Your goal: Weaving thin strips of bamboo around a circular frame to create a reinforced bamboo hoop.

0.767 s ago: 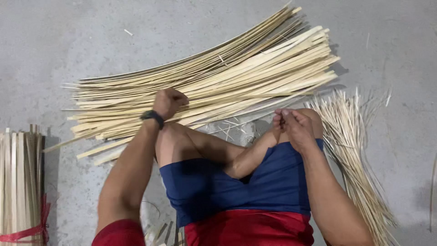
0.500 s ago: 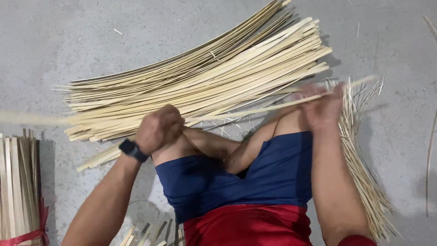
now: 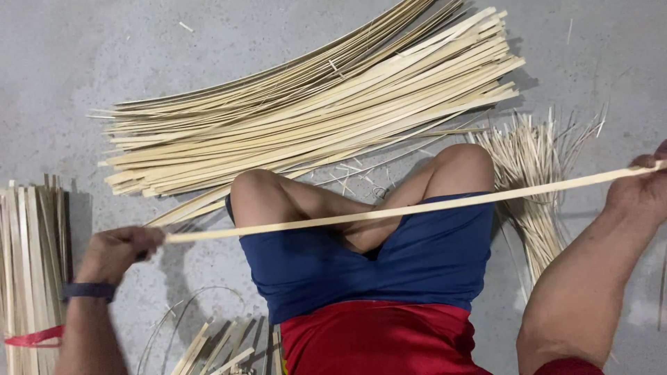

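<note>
Your left hand (image 3: 114, 251) is clenched around one end of a long bamboo strip (image 3: 417, 206), and a dark band (image 3: 88, 290) sits on that wrist. The strip runs from this grip across your crossed legs, above the blue shorts (image 3: 375, 260), and goes up to the right, where your right hand (image 3: 643, 191) grasps the other end at the edge of the view; there the fingers are closed on it, but they are partly cut off by the frame. Just to the left of your left grip stands a tied bundle of strips (image 3: 31, 264) with a red band (image 3: 31, 339) around it. Below and between both grips, some short loose strips (image 3: 215, 347) lie on the grey floor (image 3: 62, 83). Just under your right grip lies a fan of thin splinters (image 3: 531, 173). Beyond the held strip, well apart from both grips, a big pile of long flat strips (image 3: 313, 118) rests on the floor.
</note>
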